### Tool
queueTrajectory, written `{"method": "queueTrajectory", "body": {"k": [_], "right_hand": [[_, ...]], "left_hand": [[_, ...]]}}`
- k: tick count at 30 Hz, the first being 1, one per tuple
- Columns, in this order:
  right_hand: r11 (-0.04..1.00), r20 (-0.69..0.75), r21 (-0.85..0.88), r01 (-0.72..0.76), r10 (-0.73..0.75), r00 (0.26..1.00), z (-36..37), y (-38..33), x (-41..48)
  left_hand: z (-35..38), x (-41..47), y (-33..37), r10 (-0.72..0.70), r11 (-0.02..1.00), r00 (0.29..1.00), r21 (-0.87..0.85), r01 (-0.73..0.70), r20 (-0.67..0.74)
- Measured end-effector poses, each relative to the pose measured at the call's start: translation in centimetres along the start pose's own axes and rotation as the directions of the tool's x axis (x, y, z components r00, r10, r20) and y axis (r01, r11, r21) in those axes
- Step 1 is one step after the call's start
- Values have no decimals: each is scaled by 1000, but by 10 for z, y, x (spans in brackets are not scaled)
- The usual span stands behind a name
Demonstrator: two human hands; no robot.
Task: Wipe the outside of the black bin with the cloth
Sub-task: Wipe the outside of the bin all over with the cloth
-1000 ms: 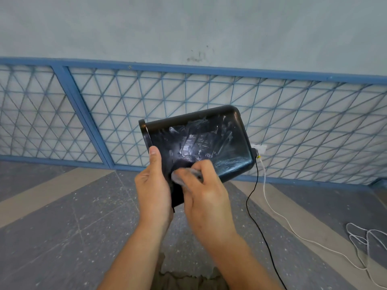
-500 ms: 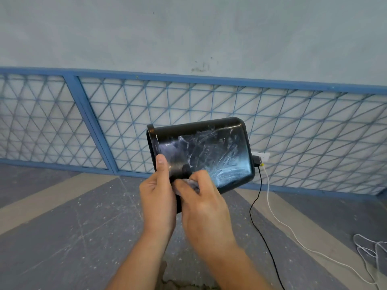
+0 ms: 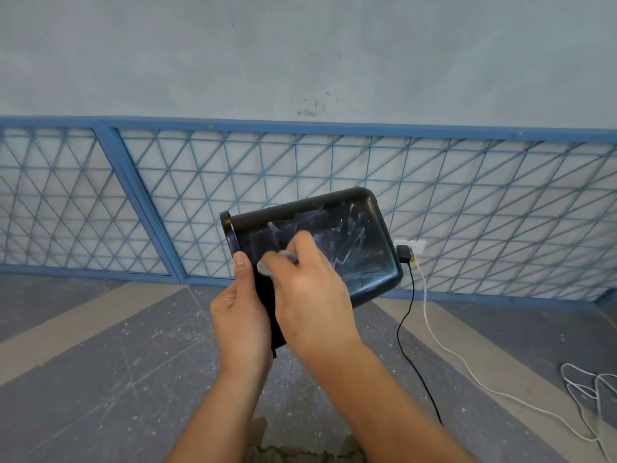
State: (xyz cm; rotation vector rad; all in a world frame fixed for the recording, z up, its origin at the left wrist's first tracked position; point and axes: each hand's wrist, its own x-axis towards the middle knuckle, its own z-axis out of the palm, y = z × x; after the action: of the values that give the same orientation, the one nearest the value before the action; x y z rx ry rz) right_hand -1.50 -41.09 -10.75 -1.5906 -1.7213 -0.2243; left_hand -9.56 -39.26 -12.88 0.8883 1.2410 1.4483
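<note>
Black bin on its side, rim leftward, base rightward

Looks bright and evenly lit, in soft, diffuse daylight, possibly through the pale mesh panel. Leaves only faint, soft shading on the floor. Throws pale glare and a streaky sheen across the glossy black bin. Smears the right hand and cloth with motion blur; renders the left hand sharper. Bows the blue rail toward the edges.
</note>
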Motion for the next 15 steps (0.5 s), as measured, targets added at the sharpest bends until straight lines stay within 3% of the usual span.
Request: {"method": "queueTrajectory", "body": {"k": [5,15], "right_hand": [[998,55,58,-22,18,998,-2,0,-38],[999,-100,7,-43,44,994,-20,16,52]], "left_hand": [[-3,5,1,23,1000,1000,22,-23,3],[-2,-14,3,151,985,986,68,-156,69]]}}
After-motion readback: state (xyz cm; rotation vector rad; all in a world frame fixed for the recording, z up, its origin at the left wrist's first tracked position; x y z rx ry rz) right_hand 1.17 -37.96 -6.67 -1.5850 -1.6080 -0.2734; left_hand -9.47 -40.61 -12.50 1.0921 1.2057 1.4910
